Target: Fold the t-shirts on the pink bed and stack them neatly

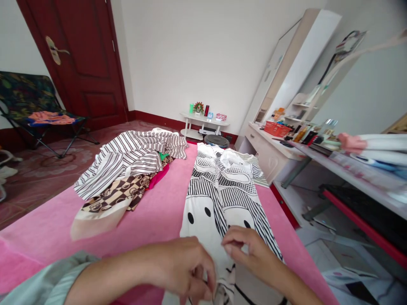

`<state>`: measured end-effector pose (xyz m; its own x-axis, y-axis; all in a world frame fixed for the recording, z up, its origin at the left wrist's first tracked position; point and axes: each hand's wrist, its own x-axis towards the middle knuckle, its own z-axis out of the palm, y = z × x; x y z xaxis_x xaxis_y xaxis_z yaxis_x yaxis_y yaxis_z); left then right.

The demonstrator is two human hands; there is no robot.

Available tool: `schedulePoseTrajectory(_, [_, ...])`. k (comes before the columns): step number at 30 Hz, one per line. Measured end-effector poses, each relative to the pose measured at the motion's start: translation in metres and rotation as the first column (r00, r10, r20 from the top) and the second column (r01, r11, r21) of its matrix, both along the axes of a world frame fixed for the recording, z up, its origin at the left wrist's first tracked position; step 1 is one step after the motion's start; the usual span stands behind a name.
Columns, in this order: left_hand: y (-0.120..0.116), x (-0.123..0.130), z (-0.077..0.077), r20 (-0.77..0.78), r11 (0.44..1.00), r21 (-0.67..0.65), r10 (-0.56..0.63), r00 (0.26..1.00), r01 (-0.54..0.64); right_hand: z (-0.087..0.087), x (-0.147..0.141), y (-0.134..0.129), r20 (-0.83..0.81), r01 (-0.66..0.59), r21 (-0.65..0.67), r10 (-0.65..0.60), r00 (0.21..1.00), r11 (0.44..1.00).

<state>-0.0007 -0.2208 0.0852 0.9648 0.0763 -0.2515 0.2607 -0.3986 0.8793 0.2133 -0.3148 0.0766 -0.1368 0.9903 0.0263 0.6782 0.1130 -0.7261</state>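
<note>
Black-and-white printed cloth garment (203, 228) stretches from the bottom middle of the frame up to its centre, laid lengthwise, with stripes, dots and black ovals on white. At the bottom middle, a person's left hand (192, 269), below a pale green sleeve (52, 279), bends its fingers inward over the garment's near, bunched part; whether they grip the fabric cannot be told. Just to its right, the right hand (249, 250) curls above the print, thumb and forefinger drawn close at the tips; whether cloth is pinched there cannot be told either. The two hands are apart

Beneath lies a plush pink cover (165, 212). At left of centre, a white garment with dark stripes (133, 148) is heaped over a brown-and-cream checkered cloth (124, 192), a bright magenta cloth (159, 177) showing beside it. Toward the right, a striped pale cloth (261, 180) lies at the garment's far end

Farther off, a red plastic basket (276, 129) sits on a pale dresser (270, 159) at the right, while a folding chair with dark leaf-print fabric (25, 91) holds an orange cloth (51, 117) at the left. Beyond, a low white table (197, 117) stands before a white wall (206, 51), and a dark red door (76, 55) fills the upper left
</note>
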Motion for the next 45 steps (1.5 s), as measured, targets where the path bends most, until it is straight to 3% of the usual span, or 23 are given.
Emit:
schedulePoseTrajectory(2, [0.021,0.022,0.0,0.028,0.97,0.205,0.128,0.991,-0.131,-0.01,0.011,0.019,0.011,0.145,0.01,-0.145,0.989,0.989])
schedulePoseTrajectory(3, [0.033,0.035,-0.003,0.099,0.896,0.372,0.219,0.971,-0.24,-0.015,0.016,0.028,0.037,0.205,0.023,-0.206,0.978,0.979])
schedulePoseTrajectory(4, [0.045,0.048,-0.008,0.191,0.774,0.525,0.3,0.935,-0.355,-0.02,0.02,0.037,0.075,0.249,0.041,-0.252,0.965,0.968])
schedulePoseTrajectory(6, [0.069,0.071,-0.023,0.327,0.564,0.653,0.392,0.86,-0.506,-0.029,0.024,0.051,0.164,0.3,0.076,-0.308,0.937,0.951])
schedulePoseTrajectory(7, [0.079,0.08,-0.033,0.362,0.514,0.662,0.418,0.833,-0.545,-0.032,0.024,0.057,0.208,0.311,0.085,-0.322,0.923,0.947])
schedulePoseTrajectory(11, [0.099,0.097,-0.074,0.381,0.467,0.688,0.42,0.824,-0.556,-0.042,0.018,0.068,0.34,0.337,0.104,-0.352,0.872,0.936])
schedulePoseTrajectory(13, [0.1,0.097,-0.087,0.38,0.458,0.709,0.393,0.837,-0.537,-0.043,0.015,0.07,0.378,0.344,0.121,-0.363,0.852,0.931])
schedulePoseTrajectory(16, [0.098,0.095,-0.092,0.37,0.463,0.713,0.389,0.844,-0.526,-0.041,0.019,0.068,0.375,0.37,0.145,-0.397,0.838,0.918])
schedulePoseTrajectory(20, [0.097,0.094,-0.088,0.337,0.507,0.703,0.379,0.862,-0.498,-0.039,0.036,0.058,0.294,0.42,0.137,-0.442,0.847,0.897])
schedulePoseTrajectory(24, [0.097,0.093,-0.087,0.32,0.569,0.685,0.327,0.889,-0.455,-0.034,0.051,0.056,0.415,0.418,0.013,-0.385,0.824,0.908])
schedulePoseTrajectory(27, [0.097,0.092,-0.086,0.308,0.606,0.671,0.298,0.904,-0.428,-0.02,0.054,0.074,0.513,0.401,-0.017,-0.336,0.79,0.916])
schedulePoseTrajectory(31, [0.098,0.089,-0.082,0.289,0.671,0.634,0.256,0.923,-0.385,-0.011,0.049,0.131,0.407,0.316,0.15,-0.35,0.844,0.937])
schedulePoseTrajectory(33, [0.099,0.085,-0.078,0.308,0.707,0.599,0.227,0.924,-0.374,-0.02,0.046,0.164,0.356,0.237,0.209,-0.3,0.885,0.949])
schedulePoseTrajectory(35, [0.101,0.082,-0.073,0.351,0.761,0.54,0.186,0.918,-0.36,-0.037,0.046,0.193,0.388,0.199,0.177,-0.254,0.886,0.964])
schedulePoseTrajectory(37, [0.101,0.079,-0.071,0.402,0.857,0.417,0.123,0.907,-0.301,-0.055,0.047,0.215,0.496,0.202,0.116,-0.233,0.836,0.972])
schedulePoseTrajectory(40, [0.097,0.079,-0.071,0.439,0.979,0.118,0.099,0.893,-0.167,-0.074,0.052,0.23,0.644,0.227,0.117,-0.248,0.724,0.967])
schedulePoseTrajectory(43, [0.098,0.085,-0.073,0.362,0.974,-0.087,0.227,0.904,-0.209,-0.081,0.054,0.23,0.666,0.227,0.167,-0.279,0.691,0.96])
schedulePoseTrajectory(45, [0.108,0.089,-0.072,0.346,0.926,-0.025,0.361,0.866,-0.376,-0.081,0.053,0.227,0.653,0.218,0.212,-0.304,0.693,0.953])
